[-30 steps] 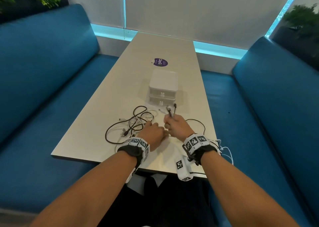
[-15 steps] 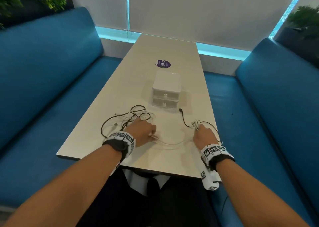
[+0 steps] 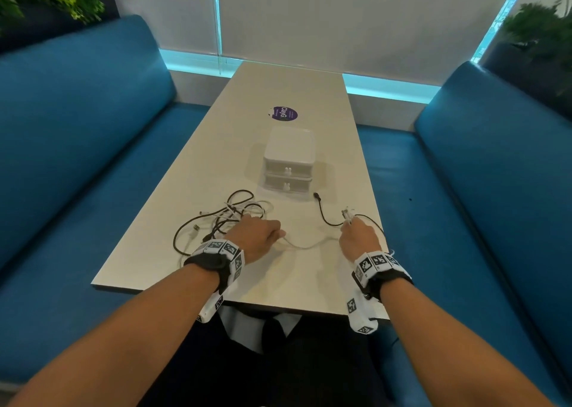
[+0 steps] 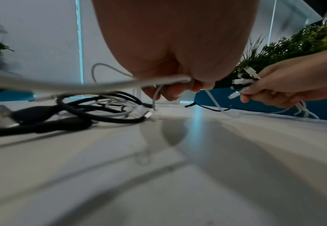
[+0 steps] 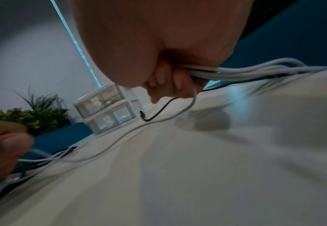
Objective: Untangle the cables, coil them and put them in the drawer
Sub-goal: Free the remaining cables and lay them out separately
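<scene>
A white two-drawer box stands at the table's middle, at 12 o'clock from the hands, both drawers closed. Through the clear front of the upper drawer the right wrist view shows something thin and pale inside, too blurred to name; what the lower drawer holds cannot be told. Each front bears a small rabbit-shaped knob. A purple sticker lies beyond the box at 12 o'clock. The tangle of black and white cables lies on the table at 10 o'clock from the left hand, touching its knuckles. That hand sits palm down, low over the table, its fingers curled round a white cable that sags across the table to the right hand. The right hand, at 3 o'clock from the left and well apart from it, is near the table's right edge, its fingers clenched round a bunch of white cables and a black cable, with several plug ends sticking out past the knuckles. The black cable's loose end lies on the table just in front of the box. Both forearms reach forward over the near table edge, each wearing a marker-printed band at the wrist.
</scene>
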The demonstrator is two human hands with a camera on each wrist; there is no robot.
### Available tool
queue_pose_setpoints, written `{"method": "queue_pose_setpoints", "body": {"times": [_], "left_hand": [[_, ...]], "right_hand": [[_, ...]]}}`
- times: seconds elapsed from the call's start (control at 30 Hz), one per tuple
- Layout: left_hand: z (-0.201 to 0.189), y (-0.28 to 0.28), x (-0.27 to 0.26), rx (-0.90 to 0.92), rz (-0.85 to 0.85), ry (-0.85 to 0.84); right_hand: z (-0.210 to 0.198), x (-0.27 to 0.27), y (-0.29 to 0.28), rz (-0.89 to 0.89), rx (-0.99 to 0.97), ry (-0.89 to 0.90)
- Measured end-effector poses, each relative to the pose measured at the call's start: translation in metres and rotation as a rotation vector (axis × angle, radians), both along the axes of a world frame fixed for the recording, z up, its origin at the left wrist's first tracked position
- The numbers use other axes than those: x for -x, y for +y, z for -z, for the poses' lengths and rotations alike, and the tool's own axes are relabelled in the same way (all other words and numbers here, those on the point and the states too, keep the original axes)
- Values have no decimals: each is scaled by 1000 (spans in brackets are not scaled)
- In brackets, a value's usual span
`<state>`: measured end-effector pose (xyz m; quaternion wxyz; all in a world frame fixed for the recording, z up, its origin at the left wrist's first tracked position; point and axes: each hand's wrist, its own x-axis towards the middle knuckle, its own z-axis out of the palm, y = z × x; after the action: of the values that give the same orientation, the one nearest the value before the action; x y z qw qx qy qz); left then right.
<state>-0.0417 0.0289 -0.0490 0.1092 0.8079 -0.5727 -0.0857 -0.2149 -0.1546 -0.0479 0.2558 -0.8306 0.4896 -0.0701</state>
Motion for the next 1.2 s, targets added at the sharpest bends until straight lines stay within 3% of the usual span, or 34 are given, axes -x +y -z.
{"method": "queue_pose_setpoints", "body": {"times": [0.13, 0.27, 0.4, 0.5, 0.63, 0.83, 1.03, 1.2], "left_hand": [[4, -17, 14, -27, -14, -130], [9, -25, 23, 3, 2, -146], [11, -28, 22, 14, -2, -76], [15, -26, 16, -33, -13, -9], [10, -17, 3, -113, -14, 50], [7, -7, -11, -121, -12, -95], [1, -18, 10, -151, -31, -228], [-1, -32, 16, -52, -6, -139]], "right_hand": [[-3, -12, 20, -130, -85, -164], [-4, -23, 39, -287, -154, -232], [-3, -22, 50, -414, -247, -120], [4, -19, 49, -440, -193, -51], [12, -14, 32, -401, -15, 121], [11, -5, 5, -166, 128, 208], [1, -16, 18, -134, 155, -39], [2, -31, 37, -410, 2, -155]]}}
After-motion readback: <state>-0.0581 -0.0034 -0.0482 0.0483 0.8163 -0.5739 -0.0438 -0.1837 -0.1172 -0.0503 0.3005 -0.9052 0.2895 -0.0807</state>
